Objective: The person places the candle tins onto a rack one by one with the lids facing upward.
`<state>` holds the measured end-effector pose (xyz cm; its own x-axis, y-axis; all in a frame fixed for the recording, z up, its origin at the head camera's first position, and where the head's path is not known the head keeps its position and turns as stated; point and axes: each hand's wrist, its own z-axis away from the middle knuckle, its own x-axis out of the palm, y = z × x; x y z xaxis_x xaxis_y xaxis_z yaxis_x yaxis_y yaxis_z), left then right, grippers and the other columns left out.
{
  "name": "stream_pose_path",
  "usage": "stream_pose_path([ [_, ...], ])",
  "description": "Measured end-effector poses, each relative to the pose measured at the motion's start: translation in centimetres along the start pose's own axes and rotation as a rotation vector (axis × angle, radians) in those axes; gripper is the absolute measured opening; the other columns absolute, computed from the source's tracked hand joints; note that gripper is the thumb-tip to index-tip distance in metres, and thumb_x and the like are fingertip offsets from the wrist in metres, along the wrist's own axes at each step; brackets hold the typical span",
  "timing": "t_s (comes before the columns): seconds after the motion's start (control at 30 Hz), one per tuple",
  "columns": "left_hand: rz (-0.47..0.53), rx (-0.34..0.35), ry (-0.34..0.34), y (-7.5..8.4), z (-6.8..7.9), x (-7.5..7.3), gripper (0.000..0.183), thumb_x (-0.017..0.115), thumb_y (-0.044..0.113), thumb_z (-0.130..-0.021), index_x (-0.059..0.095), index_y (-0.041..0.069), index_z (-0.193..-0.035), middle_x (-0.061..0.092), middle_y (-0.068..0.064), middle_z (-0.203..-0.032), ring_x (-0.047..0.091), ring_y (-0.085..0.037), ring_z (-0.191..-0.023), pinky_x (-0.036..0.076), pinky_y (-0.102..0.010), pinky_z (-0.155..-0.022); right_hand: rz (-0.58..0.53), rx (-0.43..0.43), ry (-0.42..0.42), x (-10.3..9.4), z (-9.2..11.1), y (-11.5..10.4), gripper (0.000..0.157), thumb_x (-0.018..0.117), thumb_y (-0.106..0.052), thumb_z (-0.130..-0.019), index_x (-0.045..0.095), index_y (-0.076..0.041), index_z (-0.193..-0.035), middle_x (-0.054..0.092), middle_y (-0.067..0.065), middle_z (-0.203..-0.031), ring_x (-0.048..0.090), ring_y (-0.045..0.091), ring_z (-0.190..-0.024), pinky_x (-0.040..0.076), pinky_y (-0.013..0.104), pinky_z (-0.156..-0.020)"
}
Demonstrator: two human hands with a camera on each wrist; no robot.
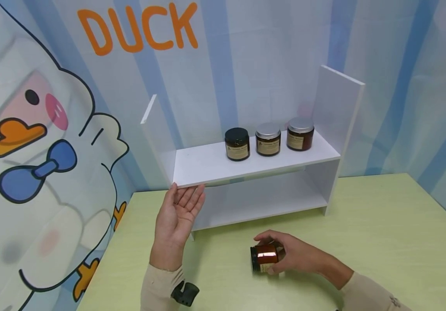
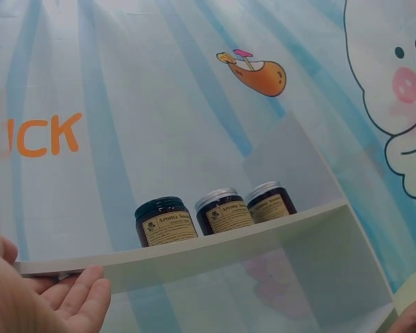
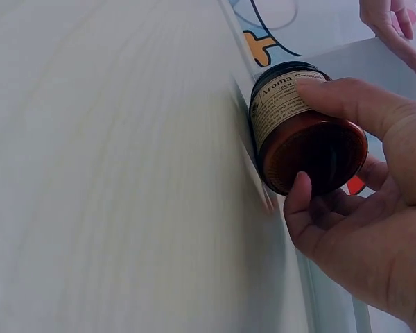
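My right hand (image 1: 298, 255) holds an amber glass candle jar (image 1: 266, 255) with a black lid, tipped on its side low over the table, lid to the left. In the right wrist view the thumb lies on the cream label and the other fingers are at the base and far side. My left hand (image 1: 180, 216) is palm up at the front left corner of the white shelf (image 1: 203, 166), its extended fingers under the upper board's edge. On that board stand a black-lidded jar (image 1: 237, 144) and two silver-lidded jars (image 1: 268, 140), (image 1: 300, 134) in a row.
The white shelf has upright side panels (image 1: 339, 108) and a lower board (image 1: 262, 198). It stands on a pale yellow-green table (image 1: 386, 224). Behind hangs a blue striped cloth (image 1: 269, 56) with duck pictures. A black wrist mount (image 1: 185, 293) sits on the left sleeve.
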<state>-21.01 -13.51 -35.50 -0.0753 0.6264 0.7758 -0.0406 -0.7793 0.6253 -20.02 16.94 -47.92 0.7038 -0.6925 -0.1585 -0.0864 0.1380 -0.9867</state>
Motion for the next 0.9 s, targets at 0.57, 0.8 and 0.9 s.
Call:
stream_pose_path([
  [0.57, -0.004, 0.0, 0.0, 0.0, 0.0, 0.1, 0.047, 0.043, 0.037, -0.111, 0.046, 0.002, -0.142, 0.068, -0.012, -0.12, 0.069, -0.026, -0.116, 0.056, -0.038, -0.102, 0.091, 0.036, 0.017, 0.1, -0.8, -0.5, 0.069, 0.082, -0.011, -0.084, 0.049, -0.005, -0.144, 0.052, 0.017, -0.132, 0.06, 0.031, -0.117, 0.062, 0.035, -0.086],
  [0.8, -0.009, 0.008, -0.01, 0.0, 0.0, 0.0, 0.047, 0.043, 0.037, -0.11, 0.046, 0.002, -0.142, 0.069, -0.012, -0.12, 0.069, -0.027, -0.116, 0.055, -0.039, -0.102, 0.153, 0.069, 0.023, 0.3, -1.2, -1.1, 0.07, 0.084, -0.012, -0.081, 0.05, -0.004, -0.143, 0.054, 0.016, -0.13, 0.061, 0.029, -0.111, 0.062, 0.035, -0.078],
  [0.9, -0.002, 0.008, -0.016, 0.0, 0.0, -0.1, 0.046, 0.044, 0.036, -0.11, 0.047, 0.001, -0.141, 0.069, -0.012, -0.12, 0.069, -0.027, -0.116, 0.055, -0.039, -0.102, 0.181, 0.083, 0.021, 0.3, -1.4, -1.3, 0.07, 0.085, -0.015, -0.082, 0.05, -0.005, -0.142, 0.055, 0.014, -0.129, 0.061, 0.027, -0.111, 0.062, 0.034, -0.079],
])
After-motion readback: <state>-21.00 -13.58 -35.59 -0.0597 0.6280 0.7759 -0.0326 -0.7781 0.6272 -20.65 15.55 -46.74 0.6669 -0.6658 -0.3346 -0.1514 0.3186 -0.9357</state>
